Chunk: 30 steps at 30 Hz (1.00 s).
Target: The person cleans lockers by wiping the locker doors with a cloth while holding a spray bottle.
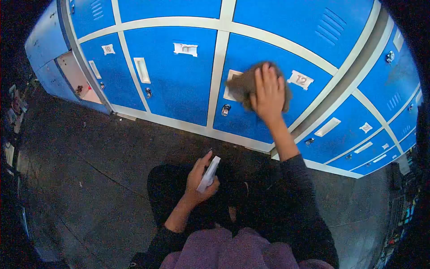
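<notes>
My right hand (270,93) lies over a brown-grey cloth (244,88) and presses it against a blue locker door (179,85) row's neighbour, the door with the number plate 12 (301,80). Part of that door's white recessed handle (230,92) is covered by the cloth. Just below it sits a metal lock (226,110). Down in front of my knees, my left hand (195,179) is closed around a spray bottle with a white spray head (209,175). The bottle's body is mostly hidden by the hand and dark clothing.
More blue lockers with pale frames curve off to the right (345,134). At the far left a compartment (74,74) stands open with small items inside. Dark floor (98,166) stretches below the lockers, and clutter lines both outer edges.
</notes>
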Each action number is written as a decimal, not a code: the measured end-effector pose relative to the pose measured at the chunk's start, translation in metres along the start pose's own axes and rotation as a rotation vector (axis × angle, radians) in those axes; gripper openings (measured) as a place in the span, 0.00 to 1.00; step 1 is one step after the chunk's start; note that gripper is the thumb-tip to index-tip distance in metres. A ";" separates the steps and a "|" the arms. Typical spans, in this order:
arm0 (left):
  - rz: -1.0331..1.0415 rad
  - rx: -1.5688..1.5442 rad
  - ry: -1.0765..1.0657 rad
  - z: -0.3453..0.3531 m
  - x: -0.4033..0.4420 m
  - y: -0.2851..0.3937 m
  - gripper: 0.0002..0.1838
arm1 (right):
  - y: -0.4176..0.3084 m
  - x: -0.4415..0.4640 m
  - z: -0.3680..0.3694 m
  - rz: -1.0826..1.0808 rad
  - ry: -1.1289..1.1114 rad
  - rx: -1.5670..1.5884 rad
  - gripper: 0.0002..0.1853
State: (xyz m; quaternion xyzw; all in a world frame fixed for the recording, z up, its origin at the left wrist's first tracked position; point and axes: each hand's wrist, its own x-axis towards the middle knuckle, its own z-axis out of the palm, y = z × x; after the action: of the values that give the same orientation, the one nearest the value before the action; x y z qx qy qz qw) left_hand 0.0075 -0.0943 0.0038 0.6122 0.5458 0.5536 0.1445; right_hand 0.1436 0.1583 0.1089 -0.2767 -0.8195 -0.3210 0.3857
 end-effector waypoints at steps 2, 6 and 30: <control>-0.019 -0.038 -0.002 0.000 0.000 0.000 0.38 | -0.010 -0.045 0.017 -0.072 -0.176 0.024 0.37; -0.033 -0.076 -0.013 0.002 -0.001 0.000 0.39 | -0.030 -0.136 0.047 -0.308 -0.561 -0.019 0.29; 0.074 0.106 -0.028 0.009 0.007 0.004 0.39 | 0.075 0.050 -0.053 0.180 0.480 -0.119 0.37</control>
State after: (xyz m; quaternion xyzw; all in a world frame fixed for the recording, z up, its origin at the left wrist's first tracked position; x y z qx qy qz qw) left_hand 0.0161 -0.0857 0.0078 0.6466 0.5493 0.5200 0.0989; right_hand 0.1926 0.1771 0.1993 -0.2866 -0.6563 -0.3894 0.5792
